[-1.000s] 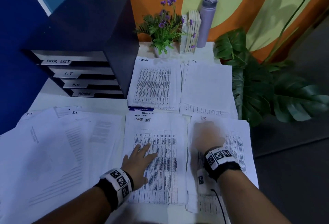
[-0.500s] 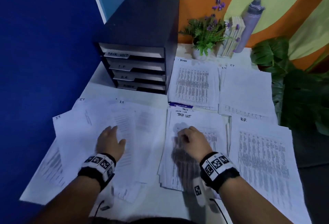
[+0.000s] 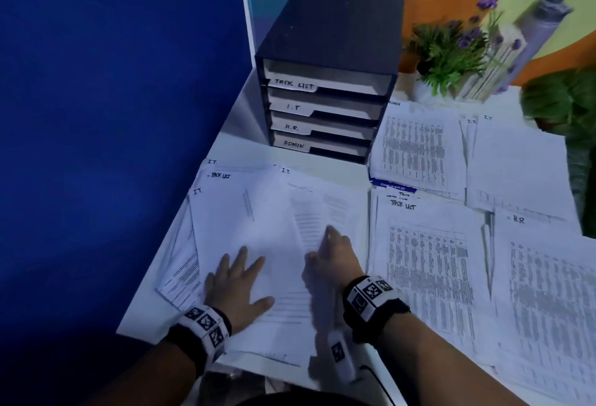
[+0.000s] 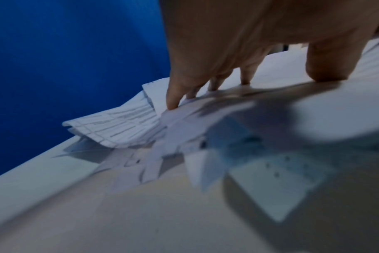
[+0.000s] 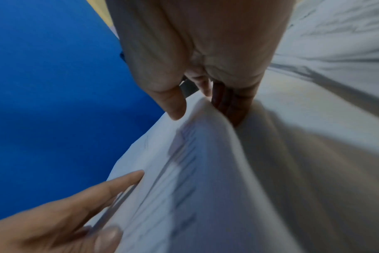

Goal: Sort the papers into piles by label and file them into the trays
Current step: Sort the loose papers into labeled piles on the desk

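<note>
A loose unsorted pile of papers (image 3: 264,221) marked I.T and TASK LIST lies fanned at the table's left. My left hand (image 3: 238,280) presses flat on it with fingers spread; its fingertips (image 4: 173,104) touch the top sheets. My right hand (image 3: 332,254) pinches the right edge of a sheet (image 5: 206,154), thumb on top and fingers under, so the sheet bulges up. Sorted piles lie to the right: TASK LIST (image 3: 429,260), H.R (image 3: 548,292), ADMIN (image 3: 416,147), I.T (image 3: 516,160). The dark tray unit (image 3: 335,34) has slots labelled TASK LIST, I.T, H.R, ADMIN.
A blue wall (image 3: 113,115) runs close along the table's left edge. Behind the piles stand a potted purple flower (image 3: 451,50), a book and a grey bottle (image 3: 545,18). A large leafy plant (image 3: 567,99) is at the right. Bare tabletop (image 3: 238,134) shows before the trays.
Both hands have moved left, off the TASK LIST and H.R piles onto the unsorted pile. The right hand has taken hold of a sheet's edge. The view has swung left.
</note>
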Demonstrator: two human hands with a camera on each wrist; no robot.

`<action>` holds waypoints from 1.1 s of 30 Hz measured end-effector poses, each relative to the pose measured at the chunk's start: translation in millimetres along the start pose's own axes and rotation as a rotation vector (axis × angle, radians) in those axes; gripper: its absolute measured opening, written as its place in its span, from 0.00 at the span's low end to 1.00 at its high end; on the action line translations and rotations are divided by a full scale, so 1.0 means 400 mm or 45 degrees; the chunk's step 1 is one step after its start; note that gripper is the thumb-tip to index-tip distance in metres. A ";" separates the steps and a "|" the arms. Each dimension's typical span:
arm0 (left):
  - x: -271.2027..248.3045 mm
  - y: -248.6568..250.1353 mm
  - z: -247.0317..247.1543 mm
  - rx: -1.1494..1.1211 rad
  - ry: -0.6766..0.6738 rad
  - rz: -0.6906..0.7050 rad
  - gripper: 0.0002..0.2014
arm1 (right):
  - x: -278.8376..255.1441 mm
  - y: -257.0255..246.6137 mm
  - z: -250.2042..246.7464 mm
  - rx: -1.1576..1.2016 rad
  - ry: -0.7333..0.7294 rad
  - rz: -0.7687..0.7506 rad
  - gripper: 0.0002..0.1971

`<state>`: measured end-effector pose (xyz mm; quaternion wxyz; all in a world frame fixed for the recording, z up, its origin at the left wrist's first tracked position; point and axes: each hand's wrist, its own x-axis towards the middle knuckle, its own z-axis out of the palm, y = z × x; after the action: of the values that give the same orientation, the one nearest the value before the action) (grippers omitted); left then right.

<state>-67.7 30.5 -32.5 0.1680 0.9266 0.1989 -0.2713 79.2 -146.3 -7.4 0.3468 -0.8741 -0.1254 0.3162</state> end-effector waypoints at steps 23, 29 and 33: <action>0.067 -0.103 -0.127 -1.136 0.589 -0.233 0.10 | 0.036 0.001 -0.051 0.066 0.556 -0.134 0.25; 0.031 -0.024 -0.064 -1.290 0.291 0.011 0.10 | 0.020 0.034 -0.036 0.457 0.336 0.182 0.25; 0.043 0.003 -0.052 -0.917 0.475 0.050 0.01 | 0.022 0.086 -0.047 0.238 0.496 0.301 0.13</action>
<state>-44.9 42.9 -25.4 0.4480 0.8455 0.2906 -0.0083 97.9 -177.3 -24.7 0.4042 -0.8913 0.0769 0.1903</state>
